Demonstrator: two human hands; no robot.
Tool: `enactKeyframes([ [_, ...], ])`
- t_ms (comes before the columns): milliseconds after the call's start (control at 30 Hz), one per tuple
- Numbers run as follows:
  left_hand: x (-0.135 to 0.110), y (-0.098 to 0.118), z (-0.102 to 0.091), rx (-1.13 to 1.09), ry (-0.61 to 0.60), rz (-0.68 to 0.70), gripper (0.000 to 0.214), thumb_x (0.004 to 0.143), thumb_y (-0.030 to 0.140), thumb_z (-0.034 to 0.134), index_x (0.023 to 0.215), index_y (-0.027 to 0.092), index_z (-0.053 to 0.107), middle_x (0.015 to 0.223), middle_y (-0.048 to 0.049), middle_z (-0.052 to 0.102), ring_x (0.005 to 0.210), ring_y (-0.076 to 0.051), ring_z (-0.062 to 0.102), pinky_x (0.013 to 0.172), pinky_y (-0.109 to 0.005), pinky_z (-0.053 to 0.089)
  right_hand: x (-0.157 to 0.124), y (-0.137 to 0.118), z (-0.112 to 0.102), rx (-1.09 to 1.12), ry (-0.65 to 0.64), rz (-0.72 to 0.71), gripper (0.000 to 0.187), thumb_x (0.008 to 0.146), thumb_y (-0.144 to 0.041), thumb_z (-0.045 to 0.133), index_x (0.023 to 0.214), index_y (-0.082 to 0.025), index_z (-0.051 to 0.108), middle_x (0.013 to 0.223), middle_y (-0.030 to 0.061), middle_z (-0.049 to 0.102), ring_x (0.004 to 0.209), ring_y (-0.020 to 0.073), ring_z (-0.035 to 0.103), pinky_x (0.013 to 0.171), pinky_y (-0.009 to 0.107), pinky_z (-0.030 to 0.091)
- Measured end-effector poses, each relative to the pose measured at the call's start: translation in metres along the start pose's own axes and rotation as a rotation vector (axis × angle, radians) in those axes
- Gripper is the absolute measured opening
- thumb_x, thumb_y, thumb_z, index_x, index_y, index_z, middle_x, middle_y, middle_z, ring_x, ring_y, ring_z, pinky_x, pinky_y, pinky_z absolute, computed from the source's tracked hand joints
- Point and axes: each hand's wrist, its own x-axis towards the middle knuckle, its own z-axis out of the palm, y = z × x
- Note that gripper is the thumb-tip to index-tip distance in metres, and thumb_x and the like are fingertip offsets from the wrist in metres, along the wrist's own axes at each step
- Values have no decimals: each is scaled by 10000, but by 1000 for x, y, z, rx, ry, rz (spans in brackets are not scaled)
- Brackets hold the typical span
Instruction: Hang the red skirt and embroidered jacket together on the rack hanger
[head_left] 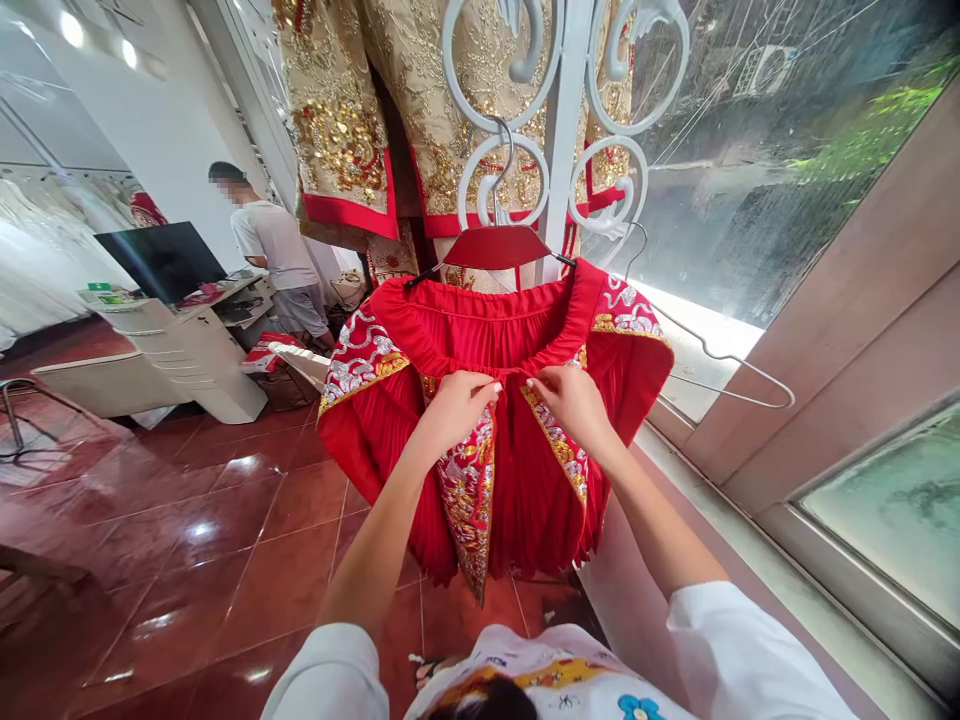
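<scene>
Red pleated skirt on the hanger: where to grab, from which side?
Grip the red pleated skirt with embroidered panels at its gathered waistband, front centre, coming from the front. It hangs off the red hanger with a metal hook with that edge facing forward; the pleats below hang loose. The left hand and right hand pinch it either side of centre.

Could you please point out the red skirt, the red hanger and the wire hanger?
red skirt (525, 470), head view, pleated front.
red hanger (495, 247), head view, middle of its body.
wire hanger (724, 357), head view, upper wire.
</scene>
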Motion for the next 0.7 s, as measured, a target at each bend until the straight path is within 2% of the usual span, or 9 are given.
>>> enactKeyframes([
  [67,1,-1,4,-137,30,-48,358,856,361,417,661,153,632,568,-3,587,511,-112,485,559,-239,374,0,-3,0,101,-8,-19,235,800,-295,482,596,-179,498,617,20,534,585,129,447,560,258,283],
  [167,-1,2,8,-271,164,-76,304,836,374,455,751,154,647,498,33,487,455,-95,435,494,-219,356,2,-8,0,488,-14,84,202,726,-244,435,534,-190,407,539,-4,462,524,108,410,513,246,283],
  [267,-4,8,1,-358,326,-28,157,750,302,593,823,169,633,472,71,390,416,-67,349,433,-192,287,9,-9,-6,958,-118,262,173,630,-231,423,500,-211,311,444,-57,298,402,61,242,412,219,192],
  [333,-1,8,-9,-448,411,24,147,694,255,653,809,183,596,469,84,386,405,-51,310,414,-182,245,18,-3,-15,1110,-182,331,205,585,-236,448,503,-219,261,432,-83,200,384,40,130,387,207,104],
  [467,9,-5,-32,-578,545,43,179,647,227,672,711,193,508,468,92,375,384,-37,267,396,-176,202,36,17,-31,1148,-171,349,253,538,-220,492,487,-218,245,413,-94,181,377,29,96,371,198,52],
  [533,7,-13,-41,-528,489,47,129,655,227,642,681,187,523,479,77,402,391,-44,294,402,-183,228,39,27,-34,1152,-216,354,253,566,-246,518,474,-211,285,411,-88,218,368,28,117,360,194,59],
  [633,-6,-16,-47,-235,325,86,50,678,196,573,663,174,615,590,15,559,505,-92,463,503,-215,371,35,38,-34,1044,-296,371,227,643,-316,560,507,-182,436,415,-74,310,354,23,162,352,186,70],
  [700,-15,-12,-45,40,339,77,128,694,174,547,707,179,674,685,-15,608,592,-128,518,609,-255,429,30,42,-37,897,-391,336,215,667,-331,604,563,-166,513,425,-66,373,352,21,194,350,181,78],
])
